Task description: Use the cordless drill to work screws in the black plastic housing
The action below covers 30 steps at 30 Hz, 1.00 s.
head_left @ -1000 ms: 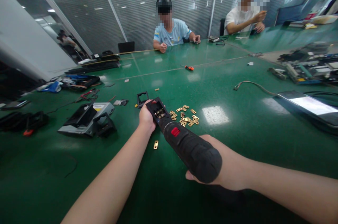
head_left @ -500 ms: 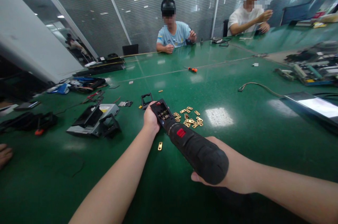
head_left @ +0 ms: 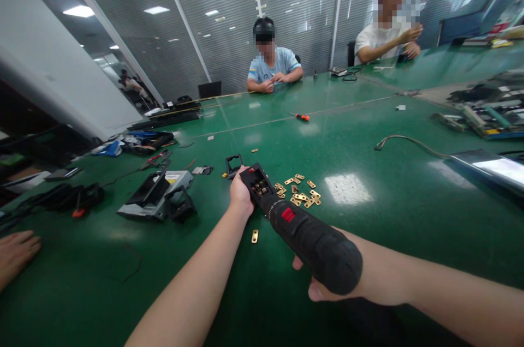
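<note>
My left hand [head_left: 241, 193] is closed around a black rectangular housing [head_left: 254, 177] with brass-coloured metal parts inside. My right hand [head_left: 327, 276] grips a black cordless drill [head_left: 315, 246] with a red switch on top. The drill's front end reaches over the near end of the housing; its tip is hidden there. Just right of the housing lies a loose pile of small brass plates [head_left: 305, 198] with holes. One single brass plate [head_left: 255, 236] lies nearer to me, below my left hand.
A black frame [head_left: 233, 164] lies behind my left hand. Left of it are a grey device [head_left: 158, 194] and tangled black parts. An orange screwdriver [head_left: 302, 117] lies farther back on the green table [head_left: 409, 199]. Two people sit opposite; another person's hand [head_left: 18, 251] rests at left.
The view has shifted, so everything appears slightly lower and to the right. The person opposite in light blue has brought both hands together. The hand at far left reaches further into view.
</note>
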### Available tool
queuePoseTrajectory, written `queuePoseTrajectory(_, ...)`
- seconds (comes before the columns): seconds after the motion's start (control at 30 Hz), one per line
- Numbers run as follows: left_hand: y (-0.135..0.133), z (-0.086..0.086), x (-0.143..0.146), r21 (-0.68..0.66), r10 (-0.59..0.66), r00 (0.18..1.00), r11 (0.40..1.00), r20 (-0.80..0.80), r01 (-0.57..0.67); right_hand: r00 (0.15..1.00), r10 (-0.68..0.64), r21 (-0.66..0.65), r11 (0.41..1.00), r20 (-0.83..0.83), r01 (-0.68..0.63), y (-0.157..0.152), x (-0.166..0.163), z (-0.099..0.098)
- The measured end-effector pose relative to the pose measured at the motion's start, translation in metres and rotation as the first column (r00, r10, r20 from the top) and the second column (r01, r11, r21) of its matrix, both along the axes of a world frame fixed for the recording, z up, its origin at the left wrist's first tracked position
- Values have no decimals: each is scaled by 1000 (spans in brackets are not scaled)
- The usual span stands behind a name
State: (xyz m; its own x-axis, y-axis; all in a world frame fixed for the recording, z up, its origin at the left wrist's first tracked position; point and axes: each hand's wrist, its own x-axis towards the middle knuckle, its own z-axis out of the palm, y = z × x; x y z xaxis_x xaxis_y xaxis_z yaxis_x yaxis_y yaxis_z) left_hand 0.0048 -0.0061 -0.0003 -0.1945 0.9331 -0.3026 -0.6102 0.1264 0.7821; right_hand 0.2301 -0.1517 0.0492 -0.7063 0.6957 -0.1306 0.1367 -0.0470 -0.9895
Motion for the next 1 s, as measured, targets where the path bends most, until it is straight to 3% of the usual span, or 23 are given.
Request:
queuePoseTrajectory(0.13, 1, -2, -1, 31, 9, 1000, 999, -9, -8, 985, 141, -284, 945, -101, -164, 4, -2, 2)
queuePoseTrajectory(0.23, 1, -2, -1, 45, 1, 1000, 999, -7, 0, 988, 102, -400, 906, -115, -140, 2, -3, 2)
queuePoseTrajectory(0.7, 2, -5, 2, 46, -1, 1000, 999, 1, 1, 996, 74, -297, 951, -49, -86, -3, -2, 0)
queuePoseTrajectory(1.0, 0, -2, 3, 34, -7, 1000, 999, -3, 7, 998, 53, -316, 947, -36, -62, -3, -2, 7)
